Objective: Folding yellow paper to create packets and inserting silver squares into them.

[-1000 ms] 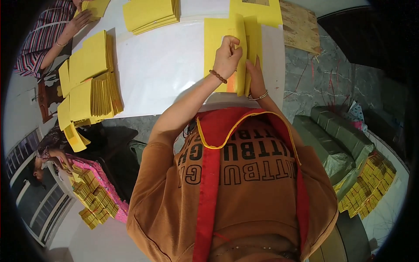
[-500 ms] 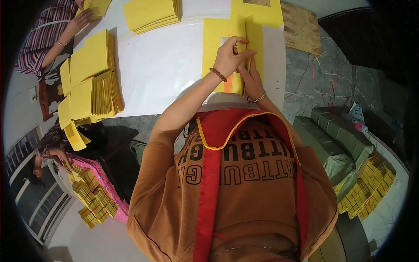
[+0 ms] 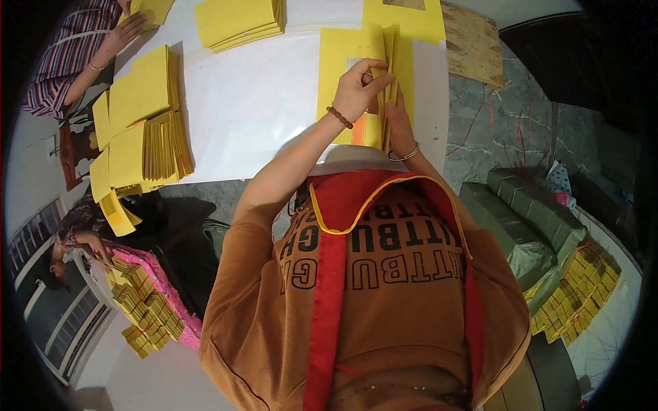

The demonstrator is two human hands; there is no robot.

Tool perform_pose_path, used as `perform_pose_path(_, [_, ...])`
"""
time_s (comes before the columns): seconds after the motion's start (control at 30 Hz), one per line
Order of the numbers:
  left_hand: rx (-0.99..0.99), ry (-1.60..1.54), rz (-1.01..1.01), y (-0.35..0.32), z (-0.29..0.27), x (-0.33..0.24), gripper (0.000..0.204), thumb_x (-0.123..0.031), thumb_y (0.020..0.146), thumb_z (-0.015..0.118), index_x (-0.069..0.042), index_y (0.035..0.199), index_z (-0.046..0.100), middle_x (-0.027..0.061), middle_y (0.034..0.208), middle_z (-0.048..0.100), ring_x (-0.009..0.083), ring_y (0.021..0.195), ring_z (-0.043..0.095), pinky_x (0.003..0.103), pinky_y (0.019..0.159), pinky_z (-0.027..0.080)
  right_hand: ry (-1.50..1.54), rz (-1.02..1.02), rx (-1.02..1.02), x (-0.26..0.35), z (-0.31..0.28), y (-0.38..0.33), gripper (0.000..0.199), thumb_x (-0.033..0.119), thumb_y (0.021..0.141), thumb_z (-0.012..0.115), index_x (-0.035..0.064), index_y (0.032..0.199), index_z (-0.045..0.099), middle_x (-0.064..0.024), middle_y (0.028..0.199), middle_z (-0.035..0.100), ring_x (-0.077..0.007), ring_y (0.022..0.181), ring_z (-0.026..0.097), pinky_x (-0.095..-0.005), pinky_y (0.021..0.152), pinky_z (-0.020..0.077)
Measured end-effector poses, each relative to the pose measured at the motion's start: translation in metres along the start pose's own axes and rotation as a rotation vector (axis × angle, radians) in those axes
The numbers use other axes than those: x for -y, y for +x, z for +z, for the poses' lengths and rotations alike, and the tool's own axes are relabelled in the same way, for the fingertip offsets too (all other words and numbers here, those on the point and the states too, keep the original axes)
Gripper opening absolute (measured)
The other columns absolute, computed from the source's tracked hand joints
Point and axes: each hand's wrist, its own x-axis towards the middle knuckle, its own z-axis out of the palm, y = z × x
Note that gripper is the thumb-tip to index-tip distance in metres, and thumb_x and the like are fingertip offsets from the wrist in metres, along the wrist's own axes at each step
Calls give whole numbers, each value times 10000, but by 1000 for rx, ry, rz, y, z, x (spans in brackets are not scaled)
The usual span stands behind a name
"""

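Note:
On the white table (image 3: 240,116) in front of me, a stack of yellow paper sheets (image 3: 336,55) lies spread, several leaves standing folded up (image 3: 391,48) along its middle. My left hand (image 3: 358,90) is closed, its thumb and forefinger pinching the upright leaves from the left. My right hand (image 3: 399,127) presses against the right face of the same leaves; some of its fingers are hidden behind the paper. An orange strip (image 3: 359,129) shows on the sheet below my left hand, beside a silvery patch.
Folded yellow paper bundles (image 3: 140,89) line the table's left side, with another stack (image 3: 240,24) at the far edge. A co-worker's hand (image 3: 128,29) rests on yellow paper at far left. Green wrapped bales (image 3: 514,219) stand on the floor at right, near piled yellow bundles (image 3: 579,294).
The upright leaves have fanned apart slightly at the top. My right thumb and fingers have drawn in behind the paper, while my left hand has shifted a little left.

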Motion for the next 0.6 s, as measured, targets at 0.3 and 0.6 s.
perform_pose_path(0.3, [-71,69,64,3,-5,16,140,-44,830,497,-12,967,491,1,595,383,86,483,452,252,420,395,42,-24,-14,-1,1,4,516,226,940,263,-71,1351,163,-198,1392,250,-270,1295,240,-310,1038,202])
perform_pose_path(0.6, [-73,129,114,-2,4,-5,232,-96,806,567,-23,1026,579,5,615,428,68,539,434,227,455,349,-16,9,-42,9,4,1,598,245,909,384,-72,1354,141,-206,1390,248,-256,1301,230,-308,1045,197])
